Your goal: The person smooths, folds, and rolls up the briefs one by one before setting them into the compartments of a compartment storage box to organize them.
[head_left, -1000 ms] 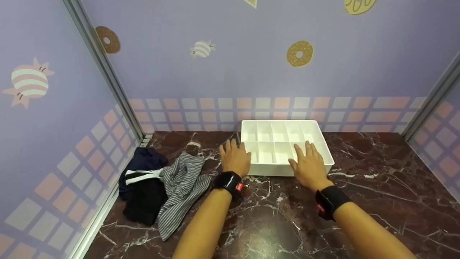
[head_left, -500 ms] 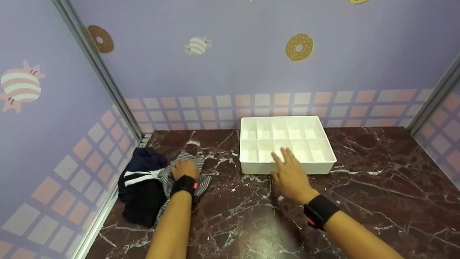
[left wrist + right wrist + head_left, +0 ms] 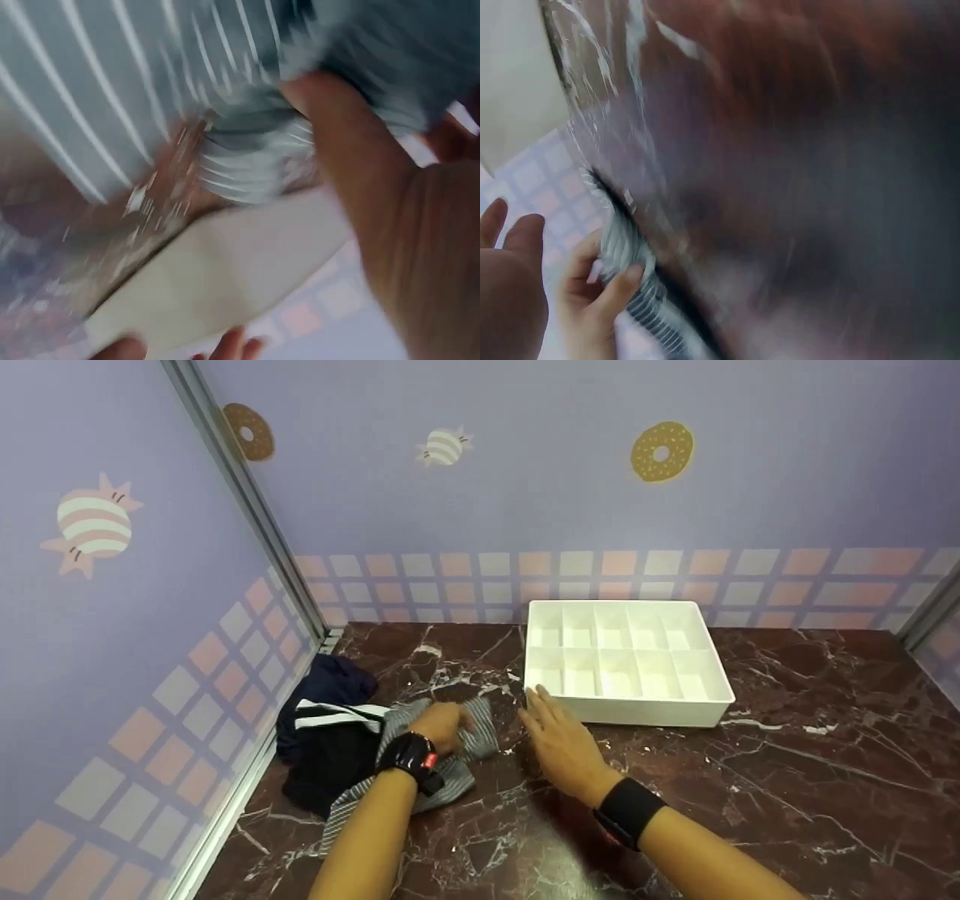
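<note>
Left hand (image 3: 439,725) off the white divided tray (image 3: 724,690), now at lower left of frame, fingers curled into and gripping the grey striped cloth (image 3: 472,735); confirmed in left wrist view, striped fabric bunched at the fingertips. Right hand (image 3: 559,739) also off the tray, fingers straight and apart, holding nothing, hovering above the counter (image 3: 787,780) just left of the tray's near corner, close to the cloth. Cloth lies on counter at frame left, beside a dark navy garment (image 3: 330,735) with white stripe. Judgement: work shifted from tray to cloth; pick-up begun, tray compartments bare.
</note>
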The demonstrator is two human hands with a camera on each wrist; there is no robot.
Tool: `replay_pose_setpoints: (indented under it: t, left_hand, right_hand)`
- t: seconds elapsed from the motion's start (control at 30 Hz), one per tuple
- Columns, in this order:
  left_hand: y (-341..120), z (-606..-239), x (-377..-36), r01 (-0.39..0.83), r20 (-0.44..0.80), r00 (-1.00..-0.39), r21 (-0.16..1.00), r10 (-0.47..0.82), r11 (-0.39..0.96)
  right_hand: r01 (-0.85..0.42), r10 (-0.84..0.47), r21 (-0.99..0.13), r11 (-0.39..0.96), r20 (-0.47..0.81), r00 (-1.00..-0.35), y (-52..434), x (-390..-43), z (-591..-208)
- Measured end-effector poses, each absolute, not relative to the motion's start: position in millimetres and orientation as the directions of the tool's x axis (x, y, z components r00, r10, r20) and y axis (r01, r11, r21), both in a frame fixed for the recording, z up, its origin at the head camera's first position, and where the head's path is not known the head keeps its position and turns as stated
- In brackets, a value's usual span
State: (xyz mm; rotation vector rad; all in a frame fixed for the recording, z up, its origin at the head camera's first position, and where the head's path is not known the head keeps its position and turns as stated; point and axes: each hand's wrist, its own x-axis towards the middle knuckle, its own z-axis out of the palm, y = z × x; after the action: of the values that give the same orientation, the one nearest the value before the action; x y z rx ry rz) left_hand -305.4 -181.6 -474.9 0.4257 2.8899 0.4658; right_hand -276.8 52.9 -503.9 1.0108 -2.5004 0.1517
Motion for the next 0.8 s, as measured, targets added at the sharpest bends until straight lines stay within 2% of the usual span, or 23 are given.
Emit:
replay_pose_setpoints:
  t: [0.1,0.27,0.4,0.5,0.6,0.7,0.8]
  left_hand:
    - [-165,-472,-303,0.308,-0.222,-0.888,0.363,0.403,0.879]
    - [-148,-475,-304,0.35,-0.251,-0.827,0.471,0.503,0.81]
    - [-151,-476,-306,0.311,-0.278,-0.783,0.598,0.556,0.738]
    - [-161,-473,-310,0.284,-0.252,-0.799,0.641,0.545,0.713]
    - [-171,-474,-316,0.319,-0.13,-0.85,0.644,0.51,0.695]
    - [-176,-478,-318,0.371,0.008,-0.897,0.557,0.441,0.743]
    - [-177,-484,-314,0.353,0.037,-0.924,0.459,0.38,0.815]
  right_hand:
    - [-0.729,-0.696,0.1,0.677,0.408,-0.59,53,-277,-507]
    - [-0.788,-0.755,-0.045,0.614,0.256,-0.604,60,-280,-514]
    - [-0.801,-0.788,-0.058,0.595,0.15,-0.597,74,-279,-521]
    - [-0.815,-0.797,-0.069,0.576,0.178,-0.578,86,-279,-522]
    - [-0.813,-0.786,-0.106,0.573,0.211,-0.582,101,-279,-522]
    - [-0.797,-0.769,-0.135,0.589,0.212,-0.604,117,-280,-522]
    - [-0.77,-0.742,-0.161,0.617,0.206,-0.637,134,-281,-522]
